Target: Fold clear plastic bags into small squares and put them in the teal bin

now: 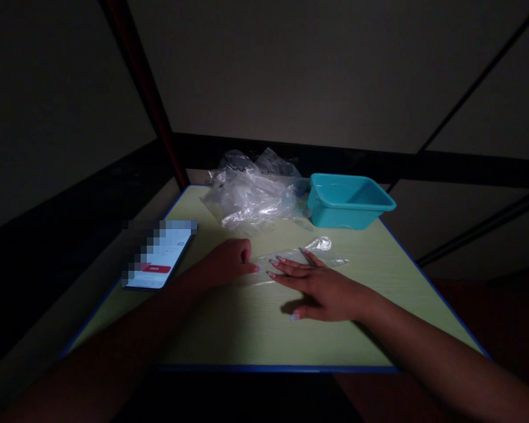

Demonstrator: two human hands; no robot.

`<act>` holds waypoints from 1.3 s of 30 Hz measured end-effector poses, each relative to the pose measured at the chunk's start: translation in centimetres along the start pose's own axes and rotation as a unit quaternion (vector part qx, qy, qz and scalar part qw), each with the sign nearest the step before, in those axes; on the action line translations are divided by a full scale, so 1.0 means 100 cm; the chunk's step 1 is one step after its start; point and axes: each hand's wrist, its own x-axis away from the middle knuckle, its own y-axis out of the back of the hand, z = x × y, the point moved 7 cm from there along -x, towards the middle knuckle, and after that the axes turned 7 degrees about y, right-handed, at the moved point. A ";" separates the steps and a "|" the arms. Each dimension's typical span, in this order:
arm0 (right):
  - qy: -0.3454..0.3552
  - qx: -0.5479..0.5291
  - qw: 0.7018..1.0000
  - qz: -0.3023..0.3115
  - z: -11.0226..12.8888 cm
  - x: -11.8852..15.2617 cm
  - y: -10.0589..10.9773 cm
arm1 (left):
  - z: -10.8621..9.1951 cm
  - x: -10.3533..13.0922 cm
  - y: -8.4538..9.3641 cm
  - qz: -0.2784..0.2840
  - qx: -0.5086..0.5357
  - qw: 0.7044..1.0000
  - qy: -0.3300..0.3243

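A flat strip of clear plastic bag (264,276) lies across the middle of the table between my hands. My right hand (326,288) rests open and palm down on it, fingers spread, the thumb apart on the tabletop. Beyond those fingertips, a shiny, rounded, crinkled part (320,243) shows; whether it is bag or something inside cannot be made out. At the strip's left end sits my left hand (229,258), its fingers curled into a fist and the thumb stretched towards the plastic. Nothing shows inside that fist.
A heap of crumpled clear plastic bags (255,197) lies at the back of the table (229,335). To its right stands a turquoise plastic tub (348,211). A lit phone (161,258) lies near the left edge. Dark walls close in behind and on the left.
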 end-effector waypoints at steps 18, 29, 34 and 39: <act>0.044 0.040 0.997 -0.056 0.001 -0.006 0.004 | 0.003 -0.003 0.023 -0.184 0.004 0.980 -0.071; 0.113 0.023 0.986 -0.122 0.011 0.000 0.013 | -0.003 -0.006 -0.003 -0.099 -0.030 0.989 -0.107; 0.107 0.035 0.987 -0.112 0.010 -0.002 0.010 | -0.005 -0.002 0.001 -0.088 0.019 0.991 -0.102; 0.097 0.039 0.989 -0.104 0.009 -0.002 0.009 | 0.000 -0.003 0.000 -0.041 0.083 0.994 -0.054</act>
